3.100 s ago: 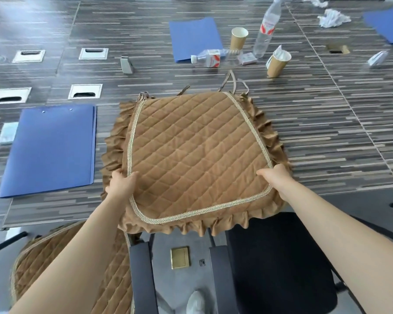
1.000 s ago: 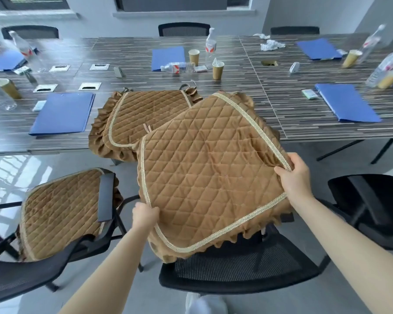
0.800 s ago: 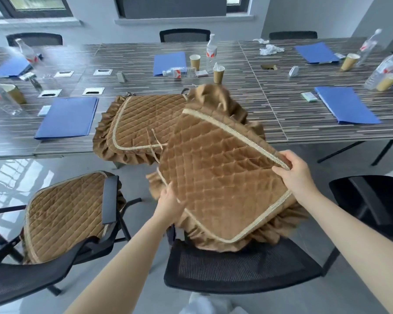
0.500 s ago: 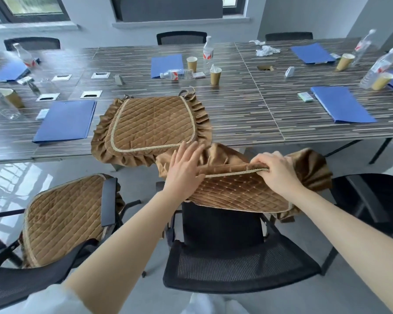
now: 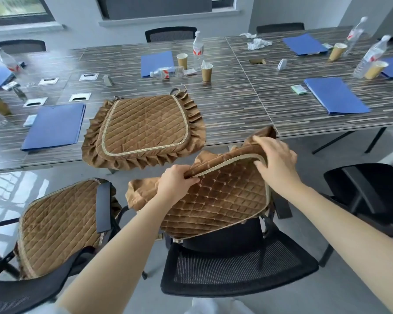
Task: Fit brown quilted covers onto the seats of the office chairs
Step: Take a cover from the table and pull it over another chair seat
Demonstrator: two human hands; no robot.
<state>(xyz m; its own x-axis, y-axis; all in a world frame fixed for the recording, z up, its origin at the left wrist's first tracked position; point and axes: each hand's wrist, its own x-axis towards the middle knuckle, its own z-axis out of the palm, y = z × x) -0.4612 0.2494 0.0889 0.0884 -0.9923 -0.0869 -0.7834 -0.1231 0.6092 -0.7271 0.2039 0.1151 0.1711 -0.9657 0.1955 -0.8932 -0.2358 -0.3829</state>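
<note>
A brown quilted cover [image 5: 218, 200] with beige trim lies over the seat of the black mesh office chair [image 5: 236, 268] in front of me. My left hand [image 5: 176, 184] grips its far trimmed edge on the left. My right hand [image 5: 276, 162] holds the same edge on the right, fingers curled over the frill. A second cover [image 5: 143, 130] lies flat on the striped table [image 5: 236, 105]. The chair at the left [image 5: 61, 225] has a cover over its seat.
Blue folders [image 5: 55, 125], paper cups [image 5: 206, 71], water bottles [image 5: 197, 51] and cable hatches [image 5: 80, 97] lie on the table. A bare black chair [image 5: 372, 191] stands to the right. More chairs stand behind the table. The floor is grey.
I lifted the cover off the table, turned it and brought it down over the chair seat. In the last half second my left hand went from flat on it to gripping its edge.
</note>
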